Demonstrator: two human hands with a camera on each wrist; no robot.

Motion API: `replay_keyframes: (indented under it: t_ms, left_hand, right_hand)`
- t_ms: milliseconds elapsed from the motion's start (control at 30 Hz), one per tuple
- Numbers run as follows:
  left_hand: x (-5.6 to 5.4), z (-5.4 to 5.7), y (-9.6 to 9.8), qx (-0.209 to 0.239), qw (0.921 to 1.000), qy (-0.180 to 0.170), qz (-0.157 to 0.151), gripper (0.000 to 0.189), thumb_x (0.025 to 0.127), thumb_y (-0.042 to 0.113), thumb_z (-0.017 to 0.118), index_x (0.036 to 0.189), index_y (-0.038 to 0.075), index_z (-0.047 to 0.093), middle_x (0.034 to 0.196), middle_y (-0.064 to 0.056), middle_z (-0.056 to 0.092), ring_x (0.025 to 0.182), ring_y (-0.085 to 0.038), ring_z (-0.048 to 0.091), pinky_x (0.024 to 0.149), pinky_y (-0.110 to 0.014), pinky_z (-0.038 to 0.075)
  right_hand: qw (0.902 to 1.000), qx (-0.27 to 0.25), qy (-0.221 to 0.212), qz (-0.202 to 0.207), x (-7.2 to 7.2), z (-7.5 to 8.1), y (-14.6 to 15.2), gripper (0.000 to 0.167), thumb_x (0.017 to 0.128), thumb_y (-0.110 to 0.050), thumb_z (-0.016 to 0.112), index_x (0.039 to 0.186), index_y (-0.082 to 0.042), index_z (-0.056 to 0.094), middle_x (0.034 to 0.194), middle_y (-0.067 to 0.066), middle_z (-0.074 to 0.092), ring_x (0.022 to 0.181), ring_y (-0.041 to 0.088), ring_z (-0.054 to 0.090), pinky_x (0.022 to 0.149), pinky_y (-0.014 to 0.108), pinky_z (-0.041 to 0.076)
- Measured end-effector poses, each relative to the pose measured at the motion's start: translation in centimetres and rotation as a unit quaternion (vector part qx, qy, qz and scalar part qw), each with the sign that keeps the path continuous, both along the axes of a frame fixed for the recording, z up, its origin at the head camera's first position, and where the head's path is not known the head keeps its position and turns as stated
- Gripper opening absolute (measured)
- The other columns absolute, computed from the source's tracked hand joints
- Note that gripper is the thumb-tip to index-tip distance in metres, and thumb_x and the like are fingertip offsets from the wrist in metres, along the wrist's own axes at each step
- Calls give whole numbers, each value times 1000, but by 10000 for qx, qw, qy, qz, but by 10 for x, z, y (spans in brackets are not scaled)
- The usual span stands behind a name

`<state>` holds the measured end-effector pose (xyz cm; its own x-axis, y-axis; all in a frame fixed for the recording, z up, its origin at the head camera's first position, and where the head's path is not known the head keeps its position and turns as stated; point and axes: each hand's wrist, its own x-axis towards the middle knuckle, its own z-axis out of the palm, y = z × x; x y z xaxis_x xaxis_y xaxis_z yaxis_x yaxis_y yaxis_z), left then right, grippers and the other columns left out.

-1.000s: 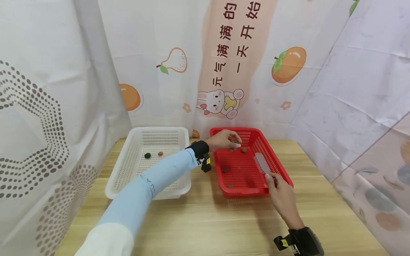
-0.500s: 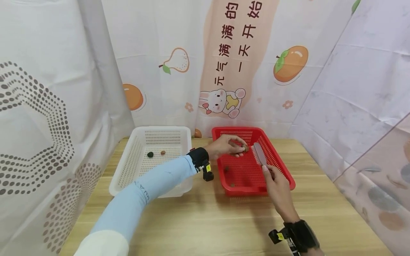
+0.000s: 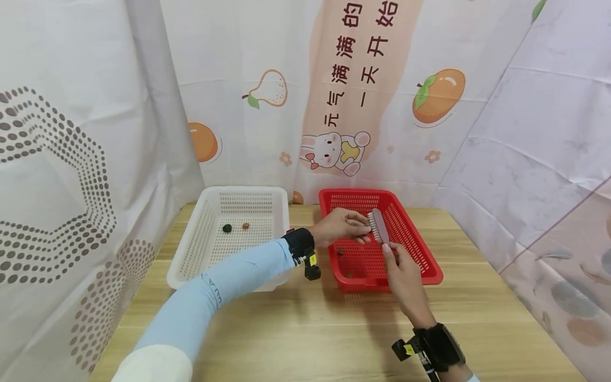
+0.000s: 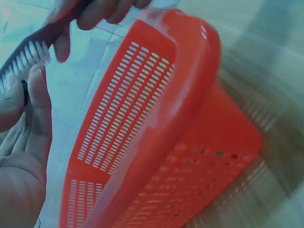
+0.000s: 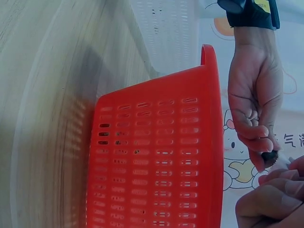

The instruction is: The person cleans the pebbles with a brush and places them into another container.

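Over the red basket (image 3: 340, 283), my left hand (image 3: 341, 225) pinches a small dark roundish piece (image 5: 270, 158) between thumb and fingertips. Its exact kind is too small to tell. My right hand (image 3: 403, 273) grips the handle of a mauve-backed brush (image 3: 379, 225), whose pale bristles (image 4: 29, 57) face the left fingertips. In the left wrist view the bristles are very close to those fingertips; contact cannot be made out. On the red basket's floor lie a small brownish piece (image 3: 340, 251) and another small piece (image 3: 349, 275) near the front.
To the left stands a white basket (image 3: 177, 265) holding a dark green round piece (image 3: 227, 228) and a reddish-brown one (image 3: 245, 226). Both baskets sit on a wooden table (image 3: 296, 334). Printed curtains (image 3: 229, 53) hang behind and on both sides.
The brush has come left and turned its bristles toward the left hand. My left hand has stayed over the red basket, dipping slightly, and the two hands are now closer together.
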<state>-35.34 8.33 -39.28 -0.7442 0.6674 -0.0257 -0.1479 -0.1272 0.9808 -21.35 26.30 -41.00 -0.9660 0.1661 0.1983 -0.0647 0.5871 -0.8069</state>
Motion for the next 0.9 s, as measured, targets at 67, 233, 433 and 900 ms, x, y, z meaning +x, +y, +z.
replay_keyframes:
  t_ms: [67, 233, 433, 900]
  left_hand:
    - [1, 0, 1, -73, 9999, 139, 15, 24, 98, 3, 69, 122, 1, 70, 106, -18, 75, 87, -25, 75, 100, -56, 50]
    - [2, -1, 5, -217, 9986, 342, 350, 24, 99, 8, 69, 122, 5, 72, 102, -14, 76, 95, -33, 73, 95, -49, 55]
    - [3, -3, 6, 35, 9977, 60, 680, 29, 99, 7, 69, 128, 8, 70, 104, -13, 75, 89, -27, 73, 91, -40, 58]
    - [6, -6, 7, -367, 9962, 625, 484, 24, 98, 6, 68, 121, 0, 72, 99, -13, 75, 85, -26, 72, 92, -47, 57]
  right_hand:
    - [10000, -11, -30, -8, -1, 0, 0, 56, 109, -53, 40, 137, -7, 53, 90, 11, 50, 73, 22, 47, 56, 29, 37]
    - [9999, 58, -125, -24, -1, 2, 0, 58, 108, -55, 40, 140, -8, 52, 90, 12, 49, 73, 22, 46, 56, 30, 37]
    - [9999, 151, 13, 59, 2, 2, -5, 55, 109, -50, 43, 141, -6, 52, 88, 11, 48, 72, 21, 45, 56, 29, 35]
    - [9997, 212, 139, -64, 1, 0, -3, 51, 110, -46, 44, 135, -4, 57, 82, 10, 49, 64, 18, 44, 52, 28, 36]
